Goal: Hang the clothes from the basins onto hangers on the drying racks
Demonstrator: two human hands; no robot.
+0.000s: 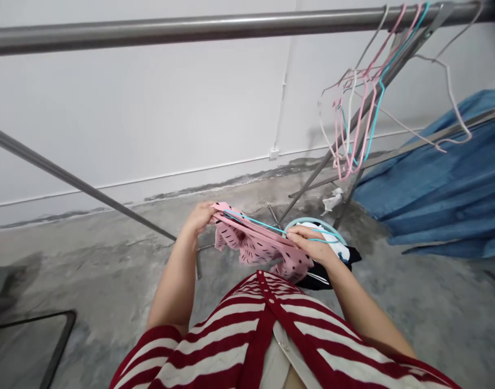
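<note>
A pink garment with black marks (251,240) is stretched between my two hands in front of my chest. My left hand (201,217) grips the left end of its edge, fingers closed on the cloth. A light blue clothes hanger (257,220) lies along the garment's opening, its left end inside near my left hand. My right hand (310,241) is closed around the hanger near its hook side, at the right end of the garment. The hanger's hook shows just past my right fingers. The garment hangs loose below, and its lower folds partly hide one another.
A metal rail (170,32) runs across the top, with pink, white and blue hangers (364,108) at its right. A basin (312,220) with white and black clothes stands on the floor behind my right hand. Blue cloth (445,183) hangs at right. Slanting metal legs (81,183) stand at left.
</note>
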